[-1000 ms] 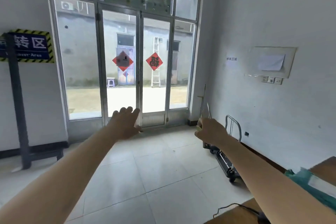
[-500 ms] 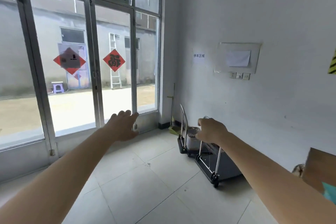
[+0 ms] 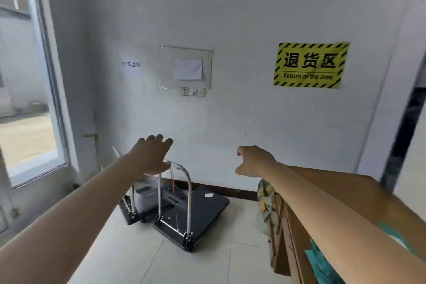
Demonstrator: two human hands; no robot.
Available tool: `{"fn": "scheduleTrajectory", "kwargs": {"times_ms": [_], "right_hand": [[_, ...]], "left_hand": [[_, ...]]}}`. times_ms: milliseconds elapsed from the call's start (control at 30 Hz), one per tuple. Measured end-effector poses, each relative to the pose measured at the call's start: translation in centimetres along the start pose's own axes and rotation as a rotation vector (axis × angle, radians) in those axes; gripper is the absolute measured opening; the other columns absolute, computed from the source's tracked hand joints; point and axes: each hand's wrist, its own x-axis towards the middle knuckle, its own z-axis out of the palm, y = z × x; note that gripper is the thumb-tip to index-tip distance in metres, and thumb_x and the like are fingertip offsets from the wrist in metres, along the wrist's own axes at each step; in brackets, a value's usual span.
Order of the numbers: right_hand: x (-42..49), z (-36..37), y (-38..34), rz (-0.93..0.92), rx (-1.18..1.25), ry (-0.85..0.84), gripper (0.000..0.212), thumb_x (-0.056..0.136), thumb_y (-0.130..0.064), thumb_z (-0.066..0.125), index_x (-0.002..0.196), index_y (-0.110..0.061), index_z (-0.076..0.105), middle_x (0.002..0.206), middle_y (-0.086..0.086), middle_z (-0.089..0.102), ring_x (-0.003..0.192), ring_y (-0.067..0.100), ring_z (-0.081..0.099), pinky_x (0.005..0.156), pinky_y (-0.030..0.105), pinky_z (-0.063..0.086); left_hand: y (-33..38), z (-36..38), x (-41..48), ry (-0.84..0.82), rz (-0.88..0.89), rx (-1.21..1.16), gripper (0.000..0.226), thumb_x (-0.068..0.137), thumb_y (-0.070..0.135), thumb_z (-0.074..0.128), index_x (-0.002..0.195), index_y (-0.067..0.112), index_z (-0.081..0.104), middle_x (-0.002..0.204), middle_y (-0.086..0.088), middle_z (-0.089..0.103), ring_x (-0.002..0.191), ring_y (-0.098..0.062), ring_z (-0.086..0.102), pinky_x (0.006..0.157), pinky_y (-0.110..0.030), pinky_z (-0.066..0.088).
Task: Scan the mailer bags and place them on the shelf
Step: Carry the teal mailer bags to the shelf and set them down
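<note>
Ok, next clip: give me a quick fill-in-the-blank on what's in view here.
1. The striped wall sign reads "Return of the ___".
2. The platform trolleys on the floor have ___ decks.
3. The left hand is open and holds ___.
4. The box beneath the right arm is made of ___.

Missing words: area; black; nothing; cardboard.

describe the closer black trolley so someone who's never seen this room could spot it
Find the white wall with the yellow striped sign; on the floor below and left of it, two black trolleys stand side by side. The closer trolley is the right-hand one. Its deck carries only a small white sticker, whereas the other trolley holds a pale box.
</note>
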Motion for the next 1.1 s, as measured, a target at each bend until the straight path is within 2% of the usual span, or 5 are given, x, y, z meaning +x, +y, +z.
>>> {"fn": "scheduleTrajectory", "kwargs": {"times_ms": [400,633,733,833,1100], "right_hand": [[-1.7,3.9,17.3,0.874,0.134,-0.084,0.053,0.081,-0.028,0.068,0.128,-0.011,0.051,0.125,0.008,0.056,0.108,0.024,0.058,0.092,0.036,0.05],[-5.3,8.6,24.2,1.188,0.252,-0.026,0.032,0.08,-0.024,0.061,0.105,-0.005,0.057,0.095,0.007,0.061,0.083,0.021,0.059,0.061,0.027,0.038],[-6.6,11.2,27.7,1.374,0.466,0.176,0.039,0.089,-0.025,0.056,0.117,0.003,0.058,0.113,0.02,0.065,0.101,0.028,0.064,0.071,0.03,0.043],[-8.0,14.2,31.2,1.545,0.849,0.359,0.039,0.088,-0.04,0.06,0.109,-0.007,0.06,0.114,0.019,0.064,0.089,0.022,0.06,0.089,0.04,0.049],[-8.3,22.3,33.8,1.773,1.622,0.642,0.137,0.028,-0.076,0.081,0.146,-0.033,0.029,0.154,0.005,0.034,0.137,0.035,0.036,0.105,0.06,0.028]], "left_hand": [[19.8,7.3,24.3,0.015,0.765,-0.239,0.058,0.09,0.041,0.05,0.14,0.018,0.032,0.131,-0.008,0.045,0.122,-0.026,0.046,0.099,-0.037,0.038],[36.0,10.3,25.9,-0.227,1.029,-0.494,0.065,0.089,0.047,0.054,0.144,0.021,0.03,0.149,-0.005,0.036,0.134,-0.026,0.04,0.109,-0.039,0.037],[42.8,12.4,24.9,-0.55,1.01,-0.795,0.066,0.088,0.049,0.055,0.143,0.017,0.034,0.147,-0.006,0.041,0.131,-0.024,0.044,0.106,-0.035,0.039],[48.7,15.1,24.0,-0.712,0.919,-0.902,0.072,0.088,0.053,0.053,0.142,0.01,0.034,0.146,-0.009,0.041,0.132,-0.026,0.042,0.104,-0.035,0.037],[58.0,18.9,23.0,-1.33,0.713,-1.084,0.087,0.074,0.045,0.075,0.138,0.001,0.035,0.117,-0.012,0.06,0.089,-0.022,0.064,0.058,-0.026,0.049]]}}
